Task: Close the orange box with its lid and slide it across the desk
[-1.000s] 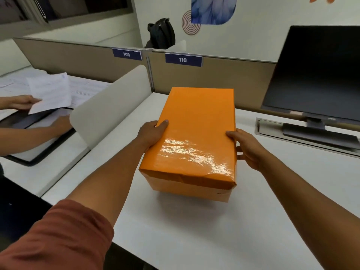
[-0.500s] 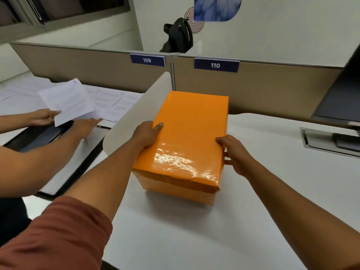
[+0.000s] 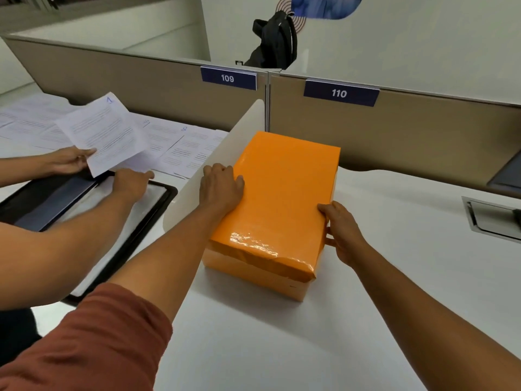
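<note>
The orange box [image 3: 277, 193] stands on the white desk [image 3: 282, 348] with its glossy orange lid [image 3: 284, 176] seated on top, covering it. Its left side lies close against the white divider panel [image 3: 225, 148]. My left hand [image 3: 221, 186] rests flat on the lid's left edge, fingers spread over the top. My right hand [image 3: 342, 231] grips the right side of the box, thumb on the lid's edge and fingers down the side wall.
Another person's hands [image 3: 128, 183] sort printed sheets [image 3: 104, 131] over a black tray [image 3: 84, 218] at the neighbouring desk on the left. A beige partition [image 3: 423, 142] with labels 109 and 110 closes the back. A cable hatch [image 3: 493, 218] sits at the right.
The box has slid left and away, ending beside the white divider. My left hand shifted from the side edge onto the lid's top. The view turned left, and the monitor left the frame.
</note>
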{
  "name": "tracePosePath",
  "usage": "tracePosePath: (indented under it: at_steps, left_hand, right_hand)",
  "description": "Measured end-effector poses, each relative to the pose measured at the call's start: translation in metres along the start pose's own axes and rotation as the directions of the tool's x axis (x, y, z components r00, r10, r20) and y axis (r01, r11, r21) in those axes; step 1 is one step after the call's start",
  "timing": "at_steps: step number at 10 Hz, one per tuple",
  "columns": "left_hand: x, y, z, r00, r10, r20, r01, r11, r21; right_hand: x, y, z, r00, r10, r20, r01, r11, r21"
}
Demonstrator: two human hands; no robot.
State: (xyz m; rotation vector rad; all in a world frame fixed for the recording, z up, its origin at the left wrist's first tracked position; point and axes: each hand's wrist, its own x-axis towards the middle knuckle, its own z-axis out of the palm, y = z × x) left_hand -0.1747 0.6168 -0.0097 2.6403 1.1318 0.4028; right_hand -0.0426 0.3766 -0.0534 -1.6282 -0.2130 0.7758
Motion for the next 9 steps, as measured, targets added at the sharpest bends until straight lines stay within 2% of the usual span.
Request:
tracePosePath:
  at_steps: [1,2,4,6,7,8,9]
  left_hand:
    - [-0.003,0.007,-0.001,0.995,0.068,-0.079,-0.067,0.998,0.007]
    - [-0.010,0.018,0.002,0.983,0.173,-0.058,-0.170,0.984,0.047]
    - [-0.026,0.019,0.003,0.985,0.169,0.028,-0.171,0.975,0.140]
    - [-0.038,0.027,-0.008,0.965,0.149,0.217,-0.182,0.973,0.139]
    - [-0.053,0.034,-0.008,0.962,0.131,0.241,-0.161,0.981,0.107]
    - [-0.069,0.049,-0.007,0.963,0.120,0.241,-0.124,0.992,0.001]
    - [-0.077,0.075,-0.010,0.961,0.135,0.241,-0.111,0.988,-0.110]
  right_hand:
    - [0.000,-0.001,0.010,0.998,-0.021,-0.051,0.020,1.000,-0.008]
    - [-0.002,-0.001,0.020,0.999,-0.047,-0.023,0.047,0.999,-0.019]
    - [-0.003,-0.009,0.027,0.995,-0.010,0.100,0.019,0.996,-0.088]
    - [-0.013,-0.014,0.016,0.987,-0.002,0.162,0.038,0.974,-0.222]
    - [-0.020,-0.008,0.006,0.993,-0.085,0.082,0.110,0.912,-0.394]
    - [-0.030,0.000,-0.017,0.946,-0.324,0.007,0.193,0.544,-0.817]
    - [-0.040,0.007,-0.047,0.871,-0.485,0.078,0.222,0.246,-0.944]
